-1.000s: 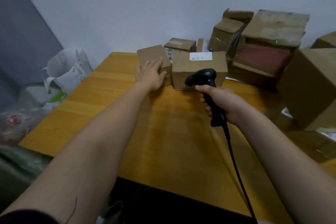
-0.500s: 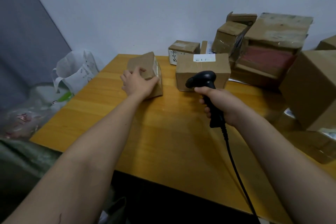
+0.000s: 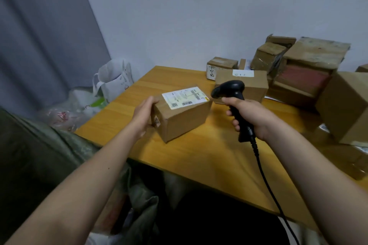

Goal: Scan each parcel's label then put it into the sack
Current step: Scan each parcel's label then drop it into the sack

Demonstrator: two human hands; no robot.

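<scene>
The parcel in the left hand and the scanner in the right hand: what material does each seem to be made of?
The parcel looks like plain brown cardboard, matte, with sharp folded edges and a glossy white paper label stuck on top. The scanner seems to be black moulded plastic, smooth with a dull sheen; its cable appears rubber-coated, though that is less certain.

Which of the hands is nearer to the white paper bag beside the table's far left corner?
Left. The left hand grips the parcel on the white paper bag's side; the right hand, holding the scanner, is farther right.
</scene>
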